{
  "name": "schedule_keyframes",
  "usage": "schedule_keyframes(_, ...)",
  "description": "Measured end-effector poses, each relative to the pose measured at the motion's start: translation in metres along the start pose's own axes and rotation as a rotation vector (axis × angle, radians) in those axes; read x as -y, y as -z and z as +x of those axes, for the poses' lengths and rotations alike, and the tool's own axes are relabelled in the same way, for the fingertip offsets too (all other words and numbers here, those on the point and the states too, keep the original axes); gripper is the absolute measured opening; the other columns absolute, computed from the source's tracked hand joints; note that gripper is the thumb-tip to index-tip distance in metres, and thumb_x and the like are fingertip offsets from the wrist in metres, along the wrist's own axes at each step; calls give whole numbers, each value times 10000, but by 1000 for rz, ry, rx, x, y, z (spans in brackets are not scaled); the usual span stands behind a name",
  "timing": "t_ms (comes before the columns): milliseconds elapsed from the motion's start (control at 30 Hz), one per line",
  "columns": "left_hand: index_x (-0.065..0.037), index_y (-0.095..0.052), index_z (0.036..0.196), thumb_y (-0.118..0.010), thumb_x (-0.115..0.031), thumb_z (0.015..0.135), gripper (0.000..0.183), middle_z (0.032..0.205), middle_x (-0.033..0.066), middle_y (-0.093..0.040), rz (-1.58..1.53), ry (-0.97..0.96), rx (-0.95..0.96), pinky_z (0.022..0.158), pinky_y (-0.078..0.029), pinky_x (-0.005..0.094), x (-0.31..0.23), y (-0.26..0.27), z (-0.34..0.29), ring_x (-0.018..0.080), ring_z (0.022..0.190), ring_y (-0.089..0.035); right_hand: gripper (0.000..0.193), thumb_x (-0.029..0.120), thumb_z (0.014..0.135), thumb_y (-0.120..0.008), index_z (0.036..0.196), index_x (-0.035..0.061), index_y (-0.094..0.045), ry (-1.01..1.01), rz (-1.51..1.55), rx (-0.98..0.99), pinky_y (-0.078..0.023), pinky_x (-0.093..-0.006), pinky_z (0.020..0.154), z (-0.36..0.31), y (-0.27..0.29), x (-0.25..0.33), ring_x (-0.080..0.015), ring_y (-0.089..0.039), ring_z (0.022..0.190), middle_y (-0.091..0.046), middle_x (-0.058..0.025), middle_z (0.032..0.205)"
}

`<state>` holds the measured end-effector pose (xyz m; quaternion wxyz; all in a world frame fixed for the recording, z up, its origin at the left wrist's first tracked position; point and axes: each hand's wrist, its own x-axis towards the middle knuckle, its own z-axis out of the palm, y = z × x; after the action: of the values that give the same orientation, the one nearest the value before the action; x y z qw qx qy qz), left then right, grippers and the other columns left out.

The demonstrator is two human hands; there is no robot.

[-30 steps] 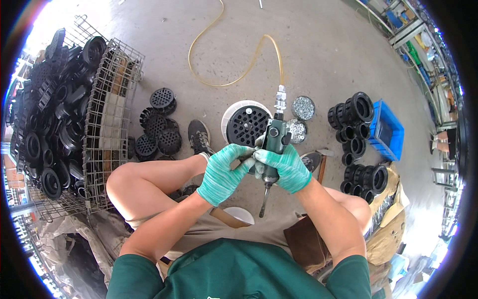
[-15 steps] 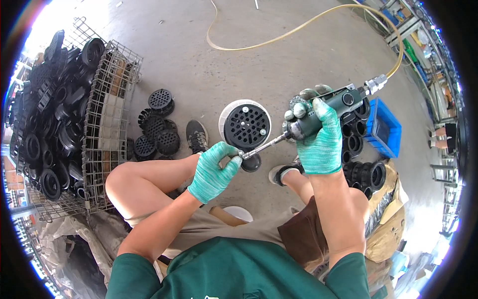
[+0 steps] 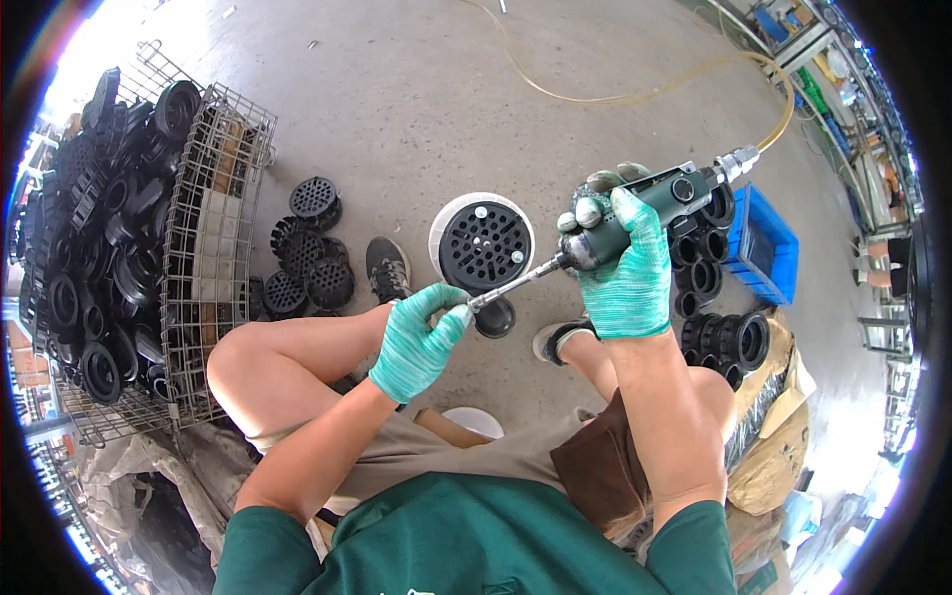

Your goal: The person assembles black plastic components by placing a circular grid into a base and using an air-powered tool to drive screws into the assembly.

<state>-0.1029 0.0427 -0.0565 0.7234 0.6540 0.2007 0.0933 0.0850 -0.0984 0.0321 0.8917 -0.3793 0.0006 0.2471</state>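
My right hand (image 3: 630,258), in a green knit glove with dark-coated fingertips, is wrapped round a dark green air screwdriver (image 3: 607,238). A long silver bit shaft (image 3: 521,283) runs from the tool down to the left. At its tip my left hand (image 3: 421,337), gloved alike, is closed with thumb and forefinger pinching the end; anything small between them is hidden. Beyond the hands a round black slotted grate (image 3: 485,248) lies on a white round base (image 3: 437,238), with pale round pieces on its top. Just below the grate is a small black round cup (image 3: 495,317).
At left stands a wire cage (image 3: 203,248) full of black plastic parts (image 3: 114,228). Several black grates (image 3: 315,203) sit on the floor beside my shoe. At right are black rings (image 3: 749,340), a blue crate (image 3: 762,243) and brown sacks (image 3: 778,451). A yellowish air hose (image 3: 783,109) trails from the tool.
The tool's bit tip has come in between my left thumb and forefinger. The air hose has swung and sunk a little. My view has shifted slightly.
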Motion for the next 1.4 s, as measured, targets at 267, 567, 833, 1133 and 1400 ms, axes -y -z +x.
schedule_keyframes(267, -6, -674, 1085, -673, -193, 982, 213, 829, -13, -633, 72, 53, 18, 651, -448, 229, 6, 1, 7, 50, 734, -532, 341, 144, 911, -697, 1223, 176, -563, 19, -34, 98, -572, -412, 817, -1, 12, -5, -194, -622, 879, -633, -70, 1078)
schedule_keyframes(567, -51, -737, 962, -787, -79, 800, 172, 810, 107, -666, 795, -454, -5, 700, -516, 407, 47, 21, 57, 301, 734, -631, 471, -59, 827, -694, 1242, 110, -548, -165, -80, 176, -599, -468, 953, 6, 33, -30, -247, -653, 1062, -624, -116, 1192)
schedule_keyframes(833, -77, -751, 926, -831, -120, 744, 203, 892, 86, -663, 1027, -432, -90, 762, -501, 422, 51, 25, 85, 308, 847, -616, 441, -65, 830, -690, 1229, 81, -573, -52, -115, 206, -611, -458, 951, 25, 43, -58, -227, -669, 1036, -647, -125, 1174)
schedule_keyframes(1133, -36, -686, 1054, -765, 8, 808, 263, 1005, 129, -614, 724, -262, -77, 822, -527, 405, 87, 20, 84, 316, 914, -623, 443, -70, 833, -663, 1229, 99, -562, -95, -113, 153, -608, -505, 947, 31, 50, -62, -239, -666, 1029, -637, -130, 1184)
schedule_keyframes(1400, -31, -631, 1174, -782, 37, 752, 453, 1133, 120, -535, -148, 109, -80, 902, -526, 344, 113, 22, 81, 277, 1021, -575, 435, -66, 814, -663, 1200, 110, -566, -54, -144, 135, -617, -516, 912, 31, 44, -63, -227, -678, 964, -655, -105, 1126)
